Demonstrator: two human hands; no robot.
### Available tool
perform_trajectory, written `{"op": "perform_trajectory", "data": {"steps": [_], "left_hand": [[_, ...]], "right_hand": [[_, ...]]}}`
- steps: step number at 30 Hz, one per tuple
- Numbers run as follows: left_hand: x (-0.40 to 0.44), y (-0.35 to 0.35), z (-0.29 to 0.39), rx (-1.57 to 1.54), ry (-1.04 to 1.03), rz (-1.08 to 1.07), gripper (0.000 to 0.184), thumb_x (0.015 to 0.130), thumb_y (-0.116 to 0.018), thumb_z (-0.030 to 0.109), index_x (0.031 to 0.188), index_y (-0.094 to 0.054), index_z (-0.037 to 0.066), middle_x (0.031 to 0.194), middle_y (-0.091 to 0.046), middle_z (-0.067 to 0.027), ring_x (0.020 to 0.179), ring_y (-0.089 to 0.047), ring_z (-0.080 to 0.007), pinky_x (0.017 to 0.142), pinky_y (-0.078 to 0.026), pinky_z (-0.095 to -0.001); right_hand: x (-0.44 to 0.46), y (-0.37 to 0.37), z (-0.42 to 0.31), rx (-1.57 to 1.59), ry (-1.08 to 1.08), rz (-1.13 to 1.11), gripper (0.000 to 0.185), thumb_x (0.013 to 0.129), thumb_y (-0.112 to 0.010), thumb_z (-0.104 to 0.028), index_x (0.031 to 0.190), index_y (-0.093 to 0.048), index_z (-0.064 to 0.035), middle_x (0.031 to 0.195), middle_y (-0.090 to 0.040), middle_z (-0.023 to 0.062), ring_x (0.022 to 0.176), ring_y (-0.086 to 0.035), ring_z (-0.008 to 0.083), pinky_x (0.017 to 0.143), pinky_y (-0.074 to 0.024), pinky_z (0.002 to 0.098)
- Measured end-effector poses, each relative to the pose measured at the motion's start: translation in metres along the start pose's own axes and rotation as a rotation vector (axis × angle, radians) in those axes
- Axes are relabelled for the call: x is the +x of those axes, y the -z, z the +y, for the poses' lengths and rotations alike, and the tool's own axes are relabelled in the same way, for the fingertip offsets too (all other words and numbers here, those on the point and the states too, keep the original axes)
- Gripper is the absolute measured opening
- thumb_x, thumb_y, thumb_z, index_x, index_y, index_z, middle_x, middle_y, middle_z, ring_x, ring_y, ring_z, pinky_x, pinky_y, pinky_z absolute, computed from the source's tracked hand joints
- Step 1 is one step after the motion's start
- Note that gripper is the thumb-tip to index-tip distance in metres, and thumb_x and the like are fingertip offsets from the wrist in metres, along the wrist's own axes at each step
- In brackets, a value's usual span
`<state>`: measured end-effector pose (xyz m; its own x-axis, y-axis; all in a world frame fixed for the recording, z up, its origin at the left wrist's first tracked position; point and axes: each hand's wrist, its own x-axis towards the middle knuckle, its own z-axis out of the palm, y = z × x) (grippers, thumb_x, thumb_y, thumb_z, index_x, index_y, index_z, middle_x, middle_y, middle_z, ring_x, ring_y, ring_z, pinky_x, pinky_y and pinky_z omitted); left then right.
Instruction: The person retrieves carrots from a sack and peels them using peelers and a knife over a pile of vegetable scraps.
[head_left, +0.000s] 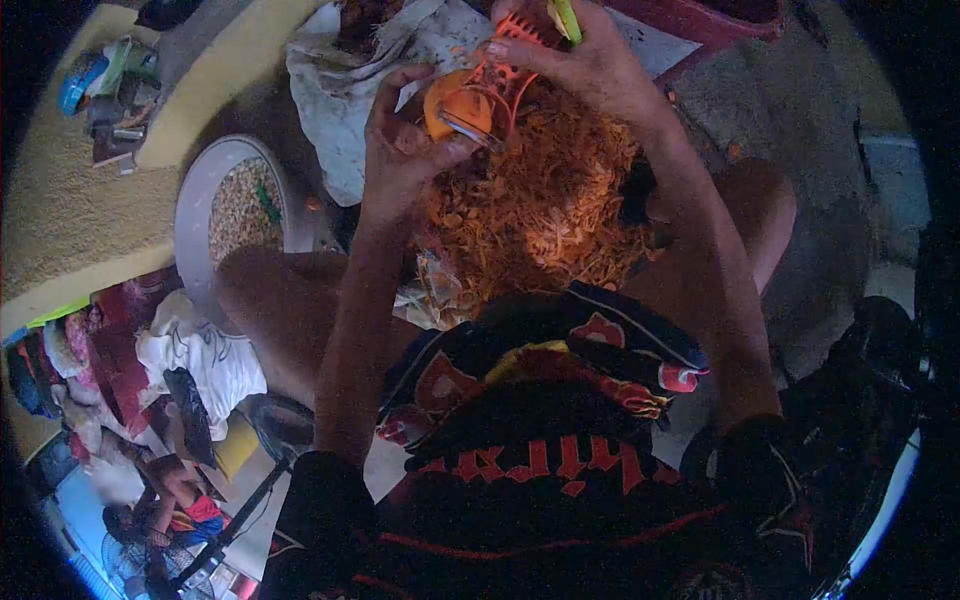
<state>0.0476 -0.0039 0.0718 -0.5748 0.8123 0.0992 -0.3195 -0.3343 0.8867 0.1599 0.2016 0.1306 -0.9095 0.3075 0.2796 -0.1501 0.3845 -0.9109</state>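
GRIP: left hand (395, 160) held orange piece (437, 105), right hand (590, 70) gripped red-orange peeler (503, 75), upper centre of frame | STOCK: orange shreds (545, 205) lay heaped, centre, below both hands | HANDLING: judged best with light, even strokes, left thumb (452, 152) clear of metal edge (468, 131).
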Motion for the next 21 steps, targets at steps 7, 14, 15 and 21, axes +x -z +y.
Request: {"op": "perform_trajectory", "data": {"steps": [7,14,15,21], "left_hand": [[-0.003,0.001,0.006,0.020,-0.069,-0.169,0.076,0.065,-0.087,0.001,0.126,-0.042,0.006,0.122,-0.060,-0.0166,0.112,-0.063,-0.0245,0.093,-0.056,-0.0374],[-0.010,-0.007,0.015,-0.066,-0.023,-0.103,0.081,0.064,-0.087,0.002,0.129,-0.039,0.009,0.125,-0.059,-0.0164,0.111,-0.064,-0.0260,0.092,-0.056,-0.0384],[-0.010,-0.004,0.014,-0.065,-0.028,-0.094,0.081,0.064,-0.087,0.002,0.129,-0.039,0.009,0.125,-0.059,-0.0164,0.111,-0.064,-0.0260,0.092,-0.056,-0.0384],[-0.010,0.000,0.023,0.040,-0.030,-0.185,0.090,0.062,-0.087,-0.002,0.135,-0.036,0.009,0.128,-0.057,-0.0158,0.118,-0.060,-0.0272,0.093,-0.057,-0.0401]], "right_hand": [[-0.002,0.003,0.010,0.251,0.178,0.052,0.026,0.093,-0.072,-0.015,0.111,-0.058,-0.0038,0.097,-0.061,0.0004,0.090,-0.058,0.0114,0.074,-0.0495,0.0273],[0.007,0.017,0.016,0.222,0.293,0.140,0.025,0.093,-0.072,-0.015,0.110,-0.059,-0.0047,0.097,-0.062,0.0012,0.087,-0.059,0.0108,0.071,-0.0494,0.0259],[0.003,0.009,0.005,0.226,0.295,0.130,0.025,0.093,-0.072,-0.015,0.110,-0.059,-0.0047,0.097,-0.062,0.0012,0.087,-0.059,0.0108,0.071,-0.0494,0.0259],[0.003,0.022,0.002,-0.058,0.158,0.247,0.022,0.092,-0.072,-0.010,0.106,-0.058,-0.0043,0.092,-0.063,0.0022,0.084,-0.061,0.0109,0.069,-0.0501,0.0279]]}}
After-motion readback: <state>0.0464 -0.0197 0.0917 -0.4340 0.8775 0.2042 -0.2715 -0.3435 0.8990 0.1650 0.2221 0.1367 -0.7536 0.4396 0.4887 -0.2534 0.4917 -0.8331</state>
